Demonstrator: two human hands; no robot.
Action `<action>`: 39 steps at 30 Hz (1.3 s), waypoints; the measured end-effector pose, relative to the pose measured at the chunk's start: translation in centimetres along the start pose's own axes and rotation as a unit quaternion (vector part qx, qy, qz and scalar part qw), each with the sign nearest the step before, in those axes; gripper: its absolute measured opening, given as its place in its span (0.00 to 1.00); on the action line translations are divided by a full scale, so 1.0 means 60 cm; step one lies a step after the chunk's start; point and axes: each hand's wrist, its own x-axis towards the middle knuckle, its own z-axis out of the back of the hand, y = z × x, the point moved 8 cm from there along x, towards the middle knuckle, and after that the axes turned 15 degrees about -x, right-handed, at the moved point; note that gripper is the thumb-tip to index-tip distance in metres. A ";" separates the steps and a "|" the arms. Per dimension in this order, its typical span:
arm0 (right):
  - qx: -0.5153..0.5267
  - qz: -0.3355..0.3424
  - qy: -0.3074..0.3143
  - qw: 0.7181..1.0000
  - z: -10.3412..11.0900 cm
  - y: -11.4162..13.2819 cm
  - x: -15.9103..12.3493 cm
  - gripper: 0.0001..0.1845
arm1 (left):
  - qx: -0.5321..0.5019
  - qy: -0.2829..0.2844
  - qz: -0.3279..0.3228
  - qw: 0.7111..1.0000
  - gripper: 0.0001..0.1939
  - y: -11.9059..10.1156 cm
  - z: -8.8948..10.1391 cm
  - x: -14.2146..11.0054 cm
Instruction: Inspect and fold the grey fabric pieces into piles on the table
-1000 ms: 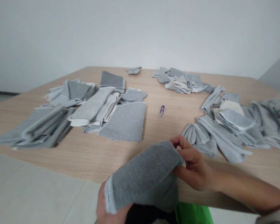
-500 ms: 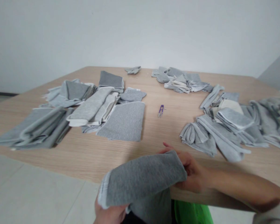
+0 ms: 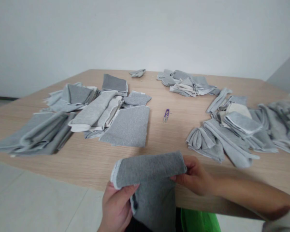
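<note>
A grey piece of knit fabric is stretched between my hands at the table's near edge. Its upper part is folded over in a band, and the lower part hangs down past the edge. My left hand grips the end with the white stitched edge, thumb lying on the front. At the other end, my right hand pinches the folded corner between thumb and fingers. A small dark patch shows on the hanging part beside my left hand.
Purple thread snips lie mid-table. Stacks of folded grey fabric are on the left; looser fabric piles spread on the right and at the back. Something bright green is below the table edge.
My left hand has risen and its thumb now shows on the front of the fabric. The folded band has become narrower and more level, uncovering more of the hanging part.
</note>
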 end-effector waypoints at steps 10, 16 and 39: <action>0.068 -0.217 -0.132 0.965 0.035 -0.063 0.001 0.20 | 0.192 0.128 0.110 0.967 0.15 0.032 -0.024 0.002; 0.026 -0.203 -0.156 0.966 0.047 -0.063 0.012 0.22 | 0.145 0.230 0.151 0.950 0.12 0.049 -0.058 -0.015; 0.088 -0.181 0.140 0.969 -0.030 -0.073 -0.002 0.19 | -0.192 0.003 0.202 0.960 0.19 0.063 -0.038 0.026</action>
